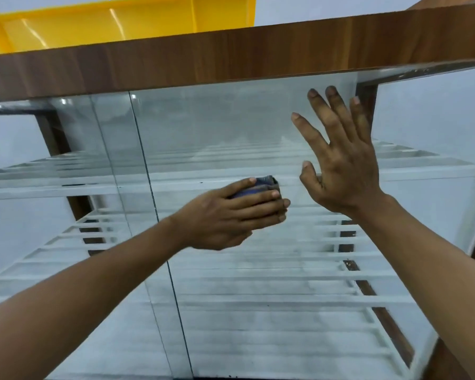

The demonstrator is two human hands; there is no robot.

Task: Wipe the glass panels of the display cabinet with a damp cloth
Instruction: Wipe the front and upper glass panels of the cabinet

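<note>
Evidently mid-wipe: gripped cloth [259, 187] on glass panel [225, 124] with left hand [231, 216], braced with spread right hand [343, 165]; judged upward strokes due next.

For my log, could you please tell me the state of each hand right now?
Left hand: holding the cloth.
Right hand: open, fingers spread, holding nothing.

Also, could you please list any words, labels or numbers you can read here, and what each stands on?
None can be read: the glass, the wood top, the shelves, the yellow tray and the cloth in the left hand show no text.
</note>
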